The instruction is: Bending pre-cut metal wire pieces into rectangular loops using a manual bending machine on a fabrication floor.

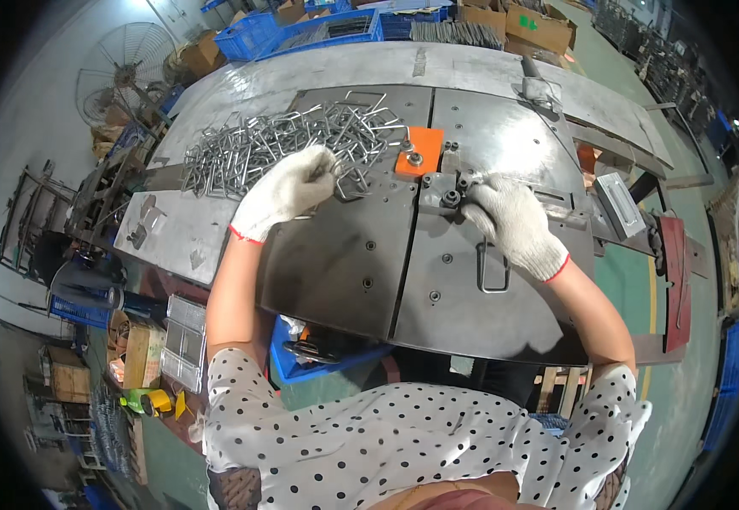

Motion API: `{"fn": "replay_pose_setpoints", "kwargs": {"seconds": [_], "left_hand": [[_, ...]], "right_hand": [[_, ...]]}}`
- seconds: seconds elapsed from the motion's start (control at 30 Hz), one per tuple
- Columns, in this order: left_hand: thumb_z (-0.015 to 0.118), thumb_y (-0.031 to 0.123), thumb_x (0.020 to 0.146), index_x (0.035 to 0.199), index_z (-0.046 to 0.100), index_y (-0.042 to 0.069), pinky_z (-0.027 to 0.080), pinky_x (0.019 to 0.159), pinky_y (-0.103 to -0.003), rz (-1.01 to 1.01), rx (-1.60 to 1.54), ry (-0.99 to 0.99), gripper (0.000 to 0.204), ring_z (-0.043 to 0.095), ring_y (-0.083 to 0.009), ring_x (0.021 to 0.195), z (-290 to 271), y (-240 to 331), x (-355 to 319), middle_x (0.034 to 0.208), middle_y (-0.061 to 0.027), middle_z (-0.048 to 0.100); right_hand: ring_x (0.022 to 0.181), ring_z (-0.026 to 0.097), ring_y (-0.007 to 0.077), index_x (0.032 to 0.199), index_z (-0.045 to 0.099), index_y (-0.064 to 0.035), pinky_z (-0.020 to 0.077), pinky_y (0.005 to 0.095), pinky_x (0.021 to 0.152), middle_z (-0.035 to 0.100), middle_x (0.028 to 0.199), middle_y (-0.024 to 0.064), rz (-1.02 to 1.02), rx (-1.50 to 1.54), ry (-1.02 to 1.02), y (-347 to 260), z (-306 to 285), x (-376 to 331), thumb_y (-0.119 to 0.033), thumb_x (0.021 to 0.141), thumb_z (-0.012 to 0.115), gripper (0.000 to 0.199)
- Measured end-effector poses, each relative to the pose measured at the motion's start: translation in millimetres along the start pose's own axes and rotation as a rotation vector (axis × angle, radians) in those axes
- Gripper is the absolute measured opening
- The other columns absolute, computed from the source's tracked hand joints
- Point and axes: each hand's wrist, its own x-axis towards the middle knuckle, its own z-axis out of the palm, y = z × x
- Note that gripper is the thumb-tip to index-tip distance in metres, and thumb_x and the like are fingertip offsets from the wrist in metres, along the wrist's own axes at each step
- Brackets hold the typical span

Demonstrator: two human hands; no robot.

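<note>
My left hand (291,189), in a white knitted glove, is at the near right edge of a heap of bent metal wire pieces (246,153). Its fingers are curled together, and a wire piece (352,184) shows right beside the fingertips; whether it is gripped is unclear. My right hand (512,219), gloved too, is closed against the right side of a small steel fixture (439,194) with round pins. Its fingertips are partly hidden there. Just below that hand is a U-shaped bent wire (494,270), its upper end close to the glove. An orange block (420,151) sits behind the fixture.
The steel table (335,280) has bolt holes and a long seam. Blue crates (327,34) and cardboard boxes (539,27) stand beyond its far edge. A blue bin (322,361) is under the near edge. A large fan (125,72) stands far left.
</note>
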Motion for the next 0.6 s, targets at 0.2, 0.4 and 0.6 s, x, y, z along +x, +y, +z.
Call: {"fn": "replay_pose_setpoints", "kwargs": {"seconds": [0.2, 0.4, 0.6], "left_hand": [[0.066, 0.017, 0.103, 0.115, 0.060, 0.004, 0.035, 0.051, -0.022, 0.001, -0.784, -0.070, 0.019, 0.046, -0.0031, 0.059, 43, 15, 33, 0.097, -0.0020, 0.066], [0.064, 0.018, 0.102, 0.114, 0.062, 0.003, 0.034, 0.050, -0.021, -0.068, -0.883, -0.104, 0.019, 0.043, -0.0028, 0.055, 65, 0, 52, 0.088, -0.0013, 0.063], [0.066, 0.016, 0.103, 0.107, 0.071, 0.007, 0.040, 0.057, -0.019, -0.044, -0.651, -0.039, 0.011, 0.050, -0.0009, 0.067, 69, -5, 38, 0.086, 0.0044, 0.064]], "right_hand": [[0.099, 0.070, 0.0189, 0.144, 0.056, -0.0002, 0.0579, 0.0320, 0.085, 0.069, 0.115, 0.0124, 0.524, 1.406, -0.187, 3, 23, 41, -0.028, 0.109, 0.060, 0.045], [0.072, 0.062, 0.0111, 0.124, 0.069, 0.0023, 0.0495, 0.0271, 0.064, 0.072, 0.096, 0.0046, 0.457, 0.994, 0.260, 35, 15, 80, -0.030, 0.108, 0.060, 0.037], [0.084, 0.070, 0.0173, 0.122, 0.075, -0.0095, 0.0542, 0.0345, 0.077, 0.076, 0.094, 0.0063, 0.344, 0.479, 0.114, 76, -10, 104, -0.042, 0.107, 0.058, 0.039]]}}
